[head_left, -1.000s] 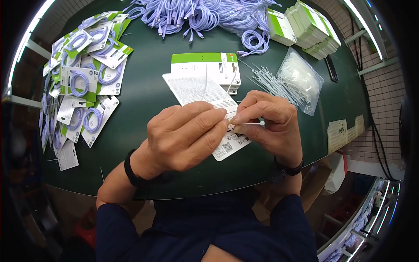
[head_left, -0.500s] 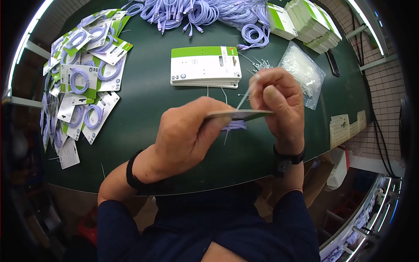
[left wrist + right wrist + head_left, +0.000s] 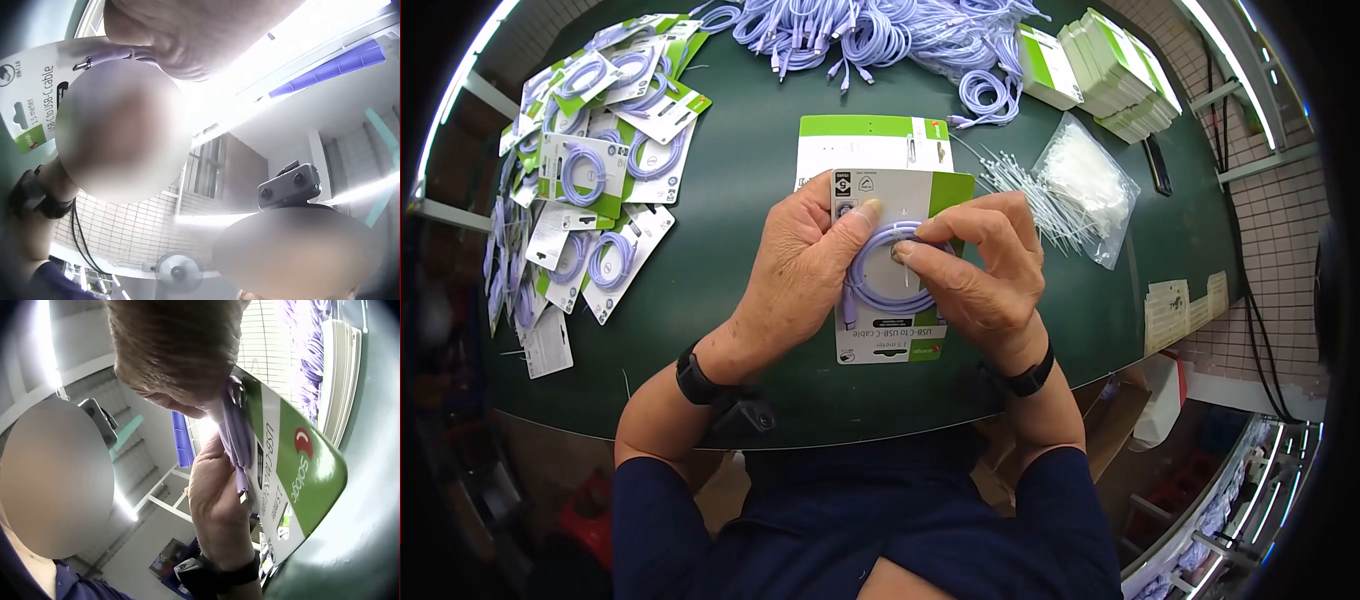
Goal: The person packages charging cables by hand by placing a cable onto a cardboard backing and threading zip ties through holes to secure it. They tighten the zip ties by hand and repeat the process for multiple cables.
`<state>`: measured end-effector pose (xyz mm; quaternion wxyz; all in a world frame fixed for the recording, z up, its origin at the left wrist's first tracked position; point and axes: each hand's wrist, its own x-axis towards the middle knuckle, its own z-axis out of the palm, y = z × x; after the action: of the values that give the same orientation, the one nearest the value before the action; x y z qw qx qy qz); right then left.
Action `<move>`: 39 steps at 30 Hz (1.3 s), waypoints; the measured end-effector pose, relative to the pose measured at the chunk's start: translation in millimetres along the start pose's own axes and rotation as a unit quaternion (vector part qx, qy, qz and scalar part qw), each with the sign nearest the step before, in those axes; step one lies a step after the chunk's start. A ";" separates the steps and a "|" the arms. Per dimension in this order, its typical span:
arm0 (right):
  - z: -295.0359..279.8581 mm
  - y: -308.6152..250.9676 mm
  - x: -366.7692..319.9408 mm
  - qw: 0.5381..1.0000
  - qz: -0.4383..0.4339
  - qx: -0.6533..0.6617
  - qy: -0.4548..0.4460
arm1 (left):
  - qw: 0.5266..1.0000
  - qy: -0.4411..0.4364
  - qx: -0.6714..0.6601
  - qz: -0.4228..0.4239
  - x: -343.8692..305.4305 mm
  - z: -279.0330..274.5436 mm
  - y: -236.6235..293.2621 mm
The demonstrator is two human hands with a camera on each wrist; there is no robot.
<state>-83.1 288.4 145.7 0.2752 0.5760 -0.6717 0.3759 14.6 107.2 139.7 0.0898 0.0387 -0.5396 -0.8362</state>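
Observation:
A white and green card [image 3: 905, 185] with printed text is held up over the table, its hanging slot toward the person. Against its face lies a coiled lilac cable [image 3: 876, 290]. The left hand [image 3: 793, 265] grips the card's left edge, thumb on the front. With thumb and index finger the right hand [image 3: 990, 270] pinches a thin white tie [image 3: 906, 272] at the coil's upper part. In the right wrist view the coil [image 3: 235, 440] stands against the card [image 3: 312, 481]; in the left wrist view the card [image 3: 37, 94] shows beside a hand.
Behind the held card lies a stack of cards [image 3: 820, 150]. Carded cables [image 3: 580, 170] pile at the left, loose lilac cables [image 3: 870, 40] at the back. At the right are white ties [image 3: 1030, 200], a plastic bag [image 3: 1090, 175], card stacks [image 3: 1100, 75] and a dark phone-like object [image 3: 1157, 165].
The card has turned from edge-on to face up, showing the coil. The right hand has come down from above the card to the coil, and the left hand now holds the card's side.

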 end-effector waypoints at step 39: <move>2.7 -14.7 -8.5 0.979 0.010 0.195 0.052 | 1.000 0.006 -0.017 0.025 -4.2 0.6 3.1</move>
<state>-66.9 290.2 140.2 0.1883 0.5918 -0.5762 0.5313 19.0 107.3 142.6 0.1141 0.0284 -0.5255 -0.8426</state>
